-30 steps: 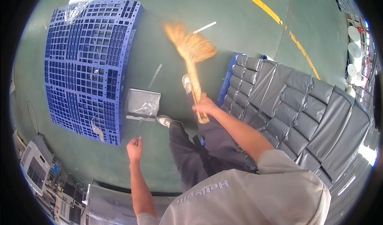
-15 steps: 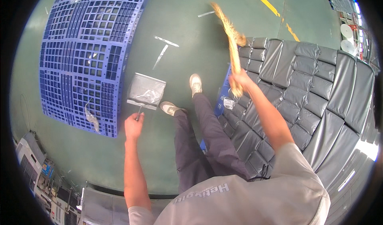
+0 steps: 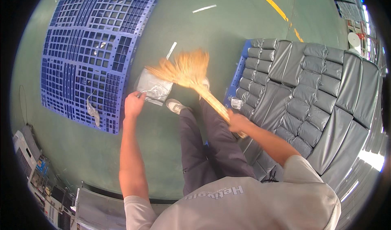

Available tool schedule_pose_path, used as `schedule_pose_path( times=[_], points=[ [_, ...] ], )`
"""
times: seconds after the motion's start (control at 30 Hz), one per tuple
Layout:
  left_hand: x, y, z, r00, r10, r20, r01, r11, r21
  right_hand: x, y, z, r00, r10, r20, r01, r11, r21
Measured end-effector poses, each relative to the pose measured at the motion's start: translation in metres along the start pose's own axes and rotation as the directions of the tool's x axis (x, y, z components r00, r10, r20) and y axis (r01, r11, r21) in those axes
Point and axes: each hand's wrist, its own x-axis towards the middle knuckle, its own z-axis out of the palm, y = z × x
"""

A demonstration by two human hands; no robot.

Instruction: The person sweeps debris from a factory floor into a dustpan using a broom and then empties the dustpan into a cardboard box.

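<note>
My right hand (image 3: pixel 237 122) is closed around the lower handle of a straw broom (image 3: pixel 189 69). The broom slants across in front of my legs, and its fanned bristles, blurred by motion, overlap the edge of a grey metal dustpan (image 3: pixel 147 84). Thin wire-like handle parts run from the dustpan to my left hand (image 3: pixel 136 103), which grips them. The pan lies at floor level just ahead of my left shoe (image 3: pixel 176 106). Bristles and broom handle partly hide my right shoe. I cannot make out any debris in the pan.
At left stands a stack of blue plastic pallets (image 3: pixel 81 73) with a scrap of clear film (image 3: pixel 93 114). A blue pallet loaded with black wrapped packs (image 3: pixel 301 91) is close on my right. White tape (image 3: pixel 204 8) and a yellow line (image 3: pixel 269 2) mark the green floor (image 3: pixel 228 26).
The broom has swung from far right, its bristles pointing ahead, leftward to the dustpan. My right hand came down and nearer; my left hand and the dustpan shifted slightly.
</note>
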Motion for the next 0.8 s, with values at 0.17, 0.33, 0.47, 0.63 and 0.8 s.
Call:
schedule_pose_path(
  times=[0.17, 0.33, 0.47, 0.63, 0.8],
  points=[
    [-0.012, -0.009, 0.000, 0.999, 0.032, 0.006, -0.032, 0.999, -0.004, -0.080, 0.044, -0.007, 0.984, 0.091, -0.154, -0.074, 0.991, 0.111],
    [-0.054, -0.014, -0.007, 0.998, 0.054, 0.044, -0.055, 0.998, 0.010, -0.029, 0.093, -0.017, 0.868, 0.117, -0.482, 0.018, 0.964, 0.267],
    [-0.074, -0.020, -0.008, 0.996, 0.005, 0.091, -0.007, 1.000, 0.021, 0.095, 0.072, -0.105, 0.812, 0.336, -0.477, -0.049, 0.854, 0.519],
    [-0.063, -0.031, -0.008, 0.995, -0.093, 0.039, 0.095, 0.993, -0.072, 0.176, -0.025, -0.172, 0.908, 0.331, -0.256, -0.199, 0.881, 0.430],
    [-0.048, -0.027, -0.007, 0.999, -0.011, 0.047, 0.015, 0.997, -0.071, 0.102, -0.032, -0.062, 0.979, -0.023, -0.202, -0.003, 0.992, -0.128]
  ],
)
